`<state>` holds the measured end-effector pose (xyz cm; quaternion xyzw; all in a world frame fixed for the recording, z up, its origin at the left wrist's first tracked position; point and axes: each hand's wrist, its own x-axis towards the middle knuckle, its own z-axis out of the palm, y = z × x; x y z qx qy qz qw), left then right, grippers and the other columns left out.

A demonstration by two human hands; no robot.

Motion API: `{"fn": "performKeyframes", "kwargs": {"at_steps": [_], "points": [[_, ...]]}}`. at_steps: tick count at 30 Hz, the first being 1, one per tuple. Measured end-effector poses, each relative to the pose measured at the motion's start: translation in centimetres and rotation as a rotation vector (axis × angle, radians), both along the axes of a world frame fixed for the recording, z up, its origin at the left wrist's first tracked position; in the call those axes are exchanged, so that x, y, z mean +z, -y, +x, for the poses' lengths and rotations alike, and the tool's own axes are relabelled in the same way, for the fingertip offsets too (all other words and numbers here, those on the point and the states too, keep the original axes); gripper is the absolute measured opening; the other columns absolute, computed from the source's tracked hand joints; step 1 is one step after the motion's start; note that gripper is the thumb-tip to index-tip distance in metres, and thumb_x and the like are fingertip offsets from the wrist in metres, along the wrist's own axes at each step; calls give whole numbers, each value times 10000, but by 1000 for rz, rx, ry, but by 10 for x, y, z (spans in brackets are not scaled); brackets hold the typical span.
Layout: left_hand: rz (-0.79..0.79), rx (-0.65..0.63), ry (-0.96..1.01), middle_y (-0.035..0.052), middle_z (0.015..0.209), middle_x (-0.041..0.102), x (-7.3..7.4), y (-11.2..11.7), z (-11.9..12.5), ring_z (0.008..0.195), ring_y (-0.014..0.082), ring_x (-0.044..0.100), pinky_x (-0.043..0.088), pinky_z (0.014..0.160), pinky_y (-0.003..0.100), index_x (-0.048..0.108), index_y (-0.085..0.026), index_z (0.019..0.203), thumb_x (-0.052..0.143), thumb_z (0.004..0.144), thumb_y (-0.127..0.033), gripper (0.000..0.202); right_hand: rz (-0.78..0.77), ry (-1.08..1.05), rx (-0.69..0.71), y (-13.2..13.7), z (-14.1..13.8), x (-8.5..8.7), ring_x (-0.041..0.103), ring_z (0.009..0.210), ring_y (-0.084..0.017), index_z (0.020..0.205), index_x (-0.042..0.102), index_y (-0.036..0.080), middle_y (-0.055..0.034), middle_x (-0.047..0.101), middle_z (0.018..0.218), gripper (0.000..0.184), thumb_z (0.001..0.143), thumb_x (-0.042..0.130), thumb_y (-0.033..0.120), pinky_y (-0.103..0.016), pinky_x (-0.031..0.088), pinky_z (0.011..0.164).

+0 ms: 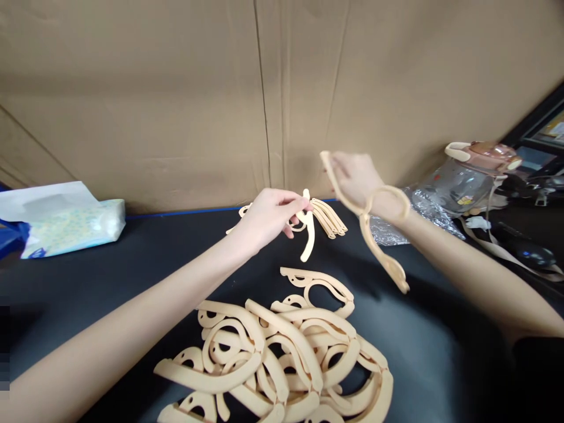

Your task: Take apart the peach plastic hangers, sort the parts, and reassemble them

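Note:
My left hand point(268, 216) pinches a beige plastic hanger piece point(308, 235) that hangs down from its fingers, just in front of a small bundle of like pieces point(328, 217) on the black table. My right hand point(356, 177) is raised and closed on a long beige folding hanger point(374, 235); the hanger's hook loops over my wrist and its lower arm slants down to the right. A loose pile of several beige hanger pieces point(282, 358) lies on the table below both hands.
A cardboard wall point(220, 94) stands behind the black table point(132, 264). A tissue pack point(66, 226) lies at the far left. At the right are a clear plastic bag point(418, 220), a clear bottle with a pink lid point(471, 176) and dark items.

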<state>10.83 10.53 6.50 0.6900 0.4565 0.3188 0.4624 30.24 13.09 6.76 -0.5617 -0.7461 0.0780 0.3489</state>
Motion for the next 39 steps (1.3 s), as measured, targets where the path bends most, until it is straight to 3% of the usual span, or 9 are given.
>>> {"fn": "performKeyframes", "kwargs": {"at_steps": [5,10,15,19,23,27,30,34,39], "points": [[137,93,-89,53,754,673,-27,-32,-5,722,175,624,489,651,273,703,-150,826,652,836,-316,174,-149,-435,39,-4,18,13,470,436,-105,812,588,205,9,540,605,243,969,438,317,-256,381,424],[245,162,-135,121,1162,652,-44,-46,2,1212,310,520,394,1026,417,685,-158,958,703,794,-391,286,-70,-755,47,5,14,22,312,446,-65,719,582,182,50,359,586,241,923,455,156,-217,231,395],[-55,-152,94,101,981,682,-28,-20,12,911,197,638,508,790,299,690,-161,1041,284,982,-580,586,-7,-881,29,4,23,25,486,500,-90,802,567,175,30,486,626,162,911,449,157,-242,375,470],[-290,-209,379,-39,631,433,-15,-11,7,482,47,342,274,439,175,699,-161,939,623,896,-441,294,51,-486,-11,4,36,27,650,803,-193,883,551,199,-58,648,876,35,852,543,184,-330,515,661],[-219,-134,309,-78,595,224,-8,-12,-3,469,50,167,107,424,204,704,-170,969,626,907,-394,246,396,283,39,18,30,28,549,1164,-318,1188,580,231,-112,607,1274,315,883,606,301,-504,433,946],[-110,-112,100,-72,573,250,-1,-7,-5,487,60,203,121,440,225,646,-165,765,677,844,-371,223,404,689,315,35,5,19,604,1034,-251,1210,615,200,-77,690,1081,283,1003,423,226,-458,402,975],[-58,-88,-47,-70,550,257,2,-3,-4,488,71,226,142,445,236,601,-174,681,661,805,-330,208,450,836,322,42,-7,12,610,900,-230,1140,646,168,-98,676,1004,318,1011,356,151,-373,457,809],[15,-100,-103,-60,551,323,3,-2,-3,487,80,294,216,455,242,579,-182,641,639,778,-334,213,581,895,279,45,-10,12,567,1103,-272,1026,655,143,-146,628,1200,357,1014,298,124,-397,451,877],[2,-51,65,-76,528,288,6,-3,-1,484,70,269,294,505,236,480,-185,568,655,757,-307,286,460,895,176,44,-17,2,623,838,-221,1072,621,116,-123,678,925,412,1013,213,112,-323,464,694]]}}
